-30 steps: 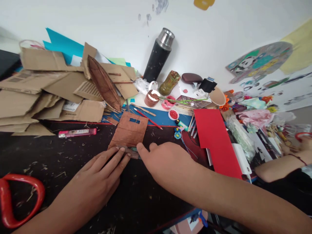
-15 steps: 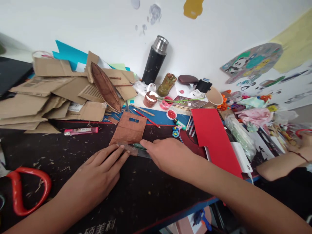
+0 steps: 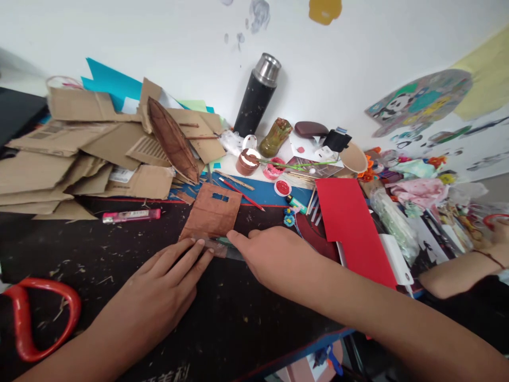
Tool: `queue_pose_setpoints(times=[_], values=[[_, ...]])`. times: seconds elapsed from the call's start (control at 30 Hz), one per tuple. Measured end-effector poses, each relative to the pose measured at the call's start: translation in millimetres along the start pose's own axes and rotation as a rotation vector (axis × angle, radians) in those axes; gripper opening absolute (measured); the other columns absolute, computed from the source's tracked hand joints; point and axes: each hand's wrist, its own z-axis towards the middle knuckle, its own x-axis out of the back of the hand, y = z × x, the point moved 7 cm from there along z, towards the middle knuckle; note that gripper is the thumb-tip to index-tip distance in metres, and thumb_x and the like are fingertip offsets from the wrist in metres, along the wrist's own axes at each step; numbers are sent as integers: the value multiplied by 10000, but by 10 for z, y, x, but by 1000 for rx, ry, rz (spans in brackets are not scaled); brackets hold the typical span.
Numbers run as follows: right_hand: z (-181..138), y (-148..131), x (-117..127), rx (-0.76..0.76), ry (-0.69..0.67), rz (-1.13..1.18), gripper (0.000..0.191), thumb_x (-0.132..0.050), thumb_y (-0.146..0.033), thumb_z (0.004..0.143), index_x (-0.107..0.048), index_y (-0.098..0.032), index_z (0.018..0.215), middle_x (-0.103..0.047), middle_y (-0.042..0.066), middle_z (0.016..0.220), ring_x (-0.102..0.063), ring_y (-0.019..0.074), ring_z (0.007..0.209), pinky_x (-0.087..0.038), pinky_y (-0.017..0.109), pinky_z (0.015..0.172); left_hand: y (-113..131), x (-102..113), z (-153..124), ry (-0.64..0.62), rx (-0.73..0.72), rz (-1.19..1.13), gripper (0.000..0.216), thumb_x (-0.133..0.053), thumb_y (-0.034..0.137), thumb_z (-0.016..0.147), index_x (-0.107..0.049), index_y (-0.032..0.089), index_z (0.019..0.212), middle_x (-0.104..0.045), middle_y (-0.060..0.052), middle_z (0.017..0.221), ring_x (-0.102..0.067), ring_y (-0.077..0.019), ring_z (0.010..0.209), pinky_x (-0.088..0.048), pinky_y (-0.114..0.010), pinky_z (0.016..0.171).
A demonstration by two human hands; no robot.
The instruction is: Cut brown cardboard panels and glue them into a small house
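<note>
Leftmost, well left of the brown panel [image 3: 212,214], a red handle [image 3: 37,315] lies on the dark mat [image 3: 99,254]; white characters on the mat's near edge are too cut off to read. Cardboard scraps [image 3: 79,154] are heaped behind and left of the panel, a pink cutter [image 3: 131,215] just left of it. Left hand [image 3: 163,286] lies flat and open, fingertips pressing a clear ruler [image 3: 222,246] at the panel's near edge. Right hand [image 3: 274,257] presses the same ruler, fingers extended, gripping nothing. Bare mat lies nearer than the panel. Right of it lie red card [image 3: 350,223], then clutter.
</note>
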Motion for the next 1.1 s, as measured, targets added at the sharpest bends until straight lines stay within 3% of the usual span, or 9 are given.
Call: queue_pose_setpoints(times=[0.13, 0.3, 0.6, 0.83, 1.1], values=[[17, -43, 14, 16, -8, -33, 508, -530, -111, 1021, -522, -74, 1528, -778, 157, 984, -779, 275, 823, -556, 351, 626, 6, 20, 10, 22, 1, 3, 480, -406, 290, 1066, -725, 168, 1404, -747, -128, 1404, -598, -324, 1363, -456, -484, 1142], [-20, 98, -48, -17, 8, 88, 399, -501, -160, 1064, -601, -187, 1449, -807, 93, 1000, -777, 263, 819, -492, 335, 605, 19, 2, 9, 26, -17, 10, 490, -410, 291, 1070, -713, 125, 1418, -737, -153, 1422, -601, -343, 1360, -466, -502, 1131], [-131, 217, -83, -52, 72, 113, 374, -463, -220, 1121, -575, -180, 1475, -805, 105, 1034, -753, 239, 851, -428, 314, 621, 2, -75, -46, 4, -88, 83, 524, -392, 270, 1052, -629, 151, 1505, -710, -141, 1469, -584, -357, 1404, -461, -553, 1160], [-103, 192, -160, -1, 98, 104, 321, -495, -196, 1094, -599, -174, 1397, -802, 90, 1028, -752, 230, 820, -379, 322, 584, 13, -51, -23, -5, -55, 91, 523, -348, 248, 1055, -663, 180, 1466, -718, -102, 1475, -589, -339, 1414, -453, -540, 1178], [-86, 191, -147, -15, 85, 127, 314, -482, -207, 1104, -598, -186, 1395, -803, 83, 1001, -760, 238, 819, -370, 326, 577, 5, -39, -32, 29, -111, 76, 540, -398, 268, 1047, -593, 123, 1530, -713, -160, 1461, -586, -368, 1387, -455, -556, 1149]])
